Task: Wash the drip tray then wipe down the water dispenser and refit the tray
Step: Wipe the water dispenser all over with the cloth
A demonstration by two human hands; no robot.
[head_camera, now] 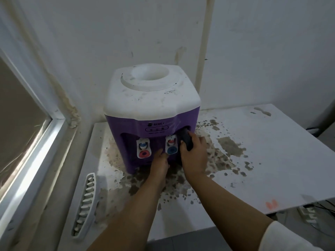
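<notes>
Right forearm: nearest the camera, a white sleeve [290, 238] at its near end, reaching up to the dispenser's front.
Right hand [194, 153]: fingers [186, 151] curled round a dark cloth or sponge [186, 141], pressed into the recess at the right of the taps.
Left hand [160, 163]: fingers [161, 153] reaching to the dispenser front between the two taps; whether they grip anything could not be told.
Water dispenser [137, 124]: stood upright on the counter [272, 160], purple body, smudged white top, taps facing the camera.
Bottle well [149, 74]: round and white, with nothing seen inside.
Taps: left tap [143, 148] with a red ring, right tap [171, 145] with a blue ring.
Drip tray [85, 205]: white slotted grille lay flat at the counter's left edge, well apart from the dispenser, long axis running away from the camera.
Counter: white, with brown flaking patches around the dispenser's base and to its right.
Window frame [45, 127]: stood at the left.
Wall [253, 51]: stained, behind the dispenser.
</notes>
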